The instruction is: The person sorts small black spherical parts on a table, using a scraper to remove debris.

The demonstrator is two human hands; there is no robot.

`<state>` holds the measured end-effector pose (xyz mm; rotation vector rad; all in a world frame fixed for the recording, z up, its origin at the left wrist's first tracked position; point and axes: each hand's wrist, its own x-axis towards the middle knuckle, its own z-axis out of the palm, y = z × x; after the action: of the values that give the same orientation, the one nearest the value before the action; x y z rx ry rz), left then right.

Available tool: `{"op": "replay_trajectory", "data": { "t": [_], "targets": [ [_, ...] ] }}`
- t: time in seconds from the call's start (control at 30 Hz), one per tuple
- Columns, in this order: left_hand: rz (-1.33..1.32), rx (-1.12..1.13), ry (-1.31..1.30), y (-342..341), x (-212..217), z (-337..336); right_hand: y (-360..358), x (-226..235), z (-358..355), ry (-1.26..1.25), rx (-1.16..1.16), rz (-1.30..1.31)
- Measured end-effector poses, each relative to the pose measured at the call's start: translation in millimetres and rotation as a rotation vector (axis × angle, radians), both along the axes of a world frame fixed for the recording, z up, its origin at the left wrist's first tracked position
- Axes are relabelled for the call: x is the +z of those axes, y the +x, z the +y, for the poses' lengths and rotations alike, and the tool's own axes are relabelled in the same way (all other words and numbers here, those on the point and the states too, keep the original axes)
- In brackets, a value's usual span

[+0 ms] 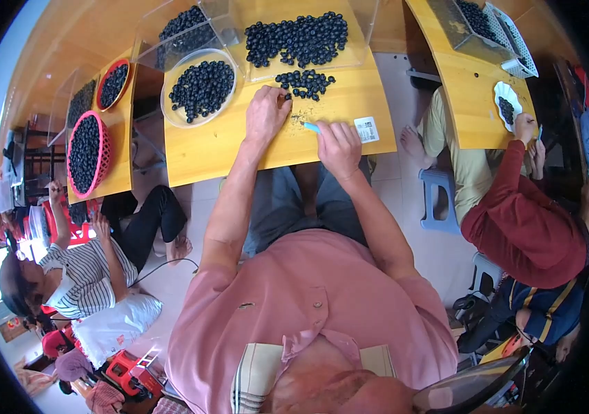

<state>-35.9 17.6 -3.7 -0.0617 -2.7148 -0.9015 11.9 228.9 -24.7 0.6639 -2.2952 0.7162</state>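
Observation:
At the yellow table, my left hand (267, 114) is closed in a pinch on a small dark round bead-like piece (288, 97). The kind of piece cannot be made out. My right hand (340, 148) is wrapped round a slim tool with a light-blue end (312, 127), which points toward the left hand; its tip is too small to tell. Brownish crumbs (299, 116) lie scattered between the hands. Just beyond them is a loose heap of dark round pieces (306, 83). A clear tray (358, 52) with many more stands behind that heap.
Left of my hands stands a round clear tub (169, 110) of the dark pieces. At the right a white label (366, 130) lies on the table (201, 155). Co-workers sit at side tables, one in a striped shirt (91, 276), another in dark-red sleeves (515, 228). A blue stool (438, 200) stands between.

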Motion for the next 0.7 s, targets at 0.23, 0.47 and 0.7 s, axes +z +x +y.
{"op": "replay_trajectory", "data": {
  "t": [0.23,0.47,0.7],
  "targets": [
    [-0.056,0.101,0.196,4.1,-8.6,-5.1,0.6,-2.2,-0.2,0.004,-0.002,0.004],
    [0.02,0.053,0.065,1.2,-7.8,-2.1,0.1,-2.8,-0.6,0.006,-0.003,0.007],
    [-0.018,0.089,0.151,-3.7,-6.5,-1.4,1.0,-3.4,0.8,0.012,0.004,-0.012]
  ]
}}
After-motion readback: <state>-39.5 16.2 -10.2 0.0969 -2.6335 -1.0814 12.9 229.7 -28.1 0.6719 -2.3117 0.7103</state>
